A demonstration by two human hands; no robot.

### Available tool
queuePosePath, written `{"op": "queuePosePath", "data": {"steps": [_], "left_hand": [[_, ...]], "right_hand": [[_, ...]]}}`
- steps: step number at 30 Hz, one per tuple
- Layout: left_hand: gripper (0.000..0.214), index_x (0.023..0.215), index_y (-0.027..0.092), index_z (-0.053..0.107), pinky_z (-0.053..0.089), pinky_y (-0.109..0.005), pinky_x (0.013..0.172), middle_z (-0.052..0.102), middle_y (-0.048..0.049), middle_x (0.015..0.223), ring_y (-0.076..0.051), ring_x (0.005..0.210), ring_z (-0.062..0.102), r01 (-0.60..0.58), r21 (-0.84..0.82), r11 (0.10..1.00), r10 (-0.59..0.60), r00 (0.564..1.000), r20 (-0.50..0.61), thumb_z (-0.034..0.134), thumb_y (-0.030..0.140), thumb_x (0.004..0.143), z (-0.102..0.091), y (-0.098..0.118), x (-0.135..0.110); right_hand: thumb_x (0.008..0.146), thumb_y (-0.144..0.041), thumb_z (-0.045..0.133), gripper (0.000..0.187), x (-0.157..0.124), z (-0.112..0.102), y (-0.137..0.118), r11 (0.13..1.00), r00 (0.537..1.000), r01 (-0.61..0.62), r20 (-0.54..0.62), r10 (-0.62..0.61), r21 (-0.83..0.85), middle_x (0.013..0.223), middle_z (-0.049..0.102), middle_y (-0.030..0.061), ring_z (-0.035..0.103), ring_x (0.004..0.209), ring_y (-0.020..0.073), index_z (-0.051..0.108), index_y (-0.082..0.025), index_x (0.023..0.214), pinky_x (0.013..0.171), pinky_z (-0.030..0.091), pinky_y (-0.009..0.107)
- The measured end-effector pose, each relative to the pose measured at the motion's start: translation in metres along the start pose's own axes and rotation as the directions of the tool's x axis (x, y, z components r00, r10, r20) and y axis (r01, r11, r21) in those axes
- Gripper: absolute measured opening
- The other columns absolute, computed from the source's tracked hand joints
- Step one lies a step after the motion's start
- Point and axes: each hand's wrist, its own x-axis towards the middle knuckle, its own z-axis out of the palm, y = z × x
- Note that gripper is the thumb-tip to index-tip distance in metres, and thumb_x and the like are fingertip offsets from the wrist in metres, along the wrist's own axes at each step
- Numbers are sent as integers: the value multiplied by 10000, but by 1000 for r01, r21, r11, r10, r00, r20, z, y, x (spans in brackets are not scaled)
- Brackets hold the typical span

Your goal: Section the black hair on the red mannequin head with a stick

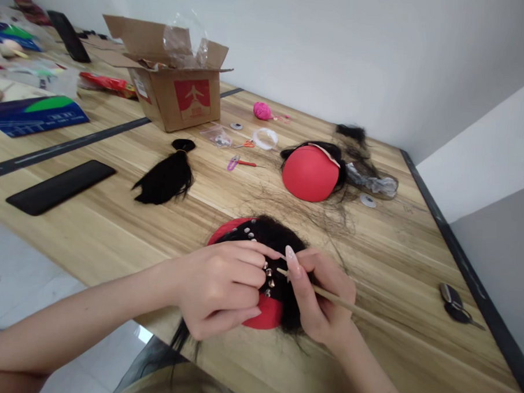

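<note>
Near the table's front edge sits a red dome (pixel 263 313) covered partly with black hair (pixel 282 235). Small shiny metallic studs (pixel 270 282) run in rows over its black part. My left hand (pixel 223 282) lies over the dome's left side, most fingers curled against it and the thumb along the red lower part. Its index finger reaches toward my right thumb tip. Between the thumb and fingers of my right hand (pixel 322 292), a thin pale wooden stick (pixel 370 315) is gripped, its tip close to the studs. The fingers' undersides are hidden.
Beyond stands another red dome (pixel 310 172) with loose hair around it. A tied black hair bundle (pixel 165 178), a black phone-like slab (pixel 61 186), small scissors-like tools (pixel 241 162), pink yarn (pixel 262 110) and an open cardboard box (pixel 175 91) lie left and behind. Keys (pixel 455 303) lie right.
</note>
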Motion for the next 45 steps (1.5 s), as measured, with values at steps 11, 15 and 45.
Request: {"op": "queuePosePath", "data": {"steps": [11, 15, 45], "left_hand": [[237, 672, 178, 575, 518, -449, 963, 567, -25, 597, -170, 613, 505, 31, 38, 999, -29, 998, -58, 463, 125, 873, 0, 3, -2], [269, 687, 159, 584, 423, -427, 735, 566, -21, 618, -174, 617, 469, 116, 251, 961, -103, 993, -64, 451, 138, 920, -1, 8, 1], [88, 708, 169, 564, 404, -384, 700, 586, -55, 704, -221, 671, 492, 158, 502, 850, -334, 899, 282, 565, 138, 790, -3, 17, 31]], "right_hand": [[981, -308, 557, 319, -1, 0, 7, 921, 950, -299, -17, 313, 250, 555, 507, -42, 407, 430, 74, 570, -189, 685, 430, 327, 230], [982, -407, 547, 378, 1, 1, 9, 819, 900, -399, 5, 436, 413, 453, 480, -54, 406, 347, 73, 575, -190, 673, 357, 304, 207], [830, -554, 602, 437, 18, -4, 8, 494, 772, -546, 177, 611, 677, 489, 613, 29, 466, 321, 106, 603, -175, 611, 289, 362, 206]]}}
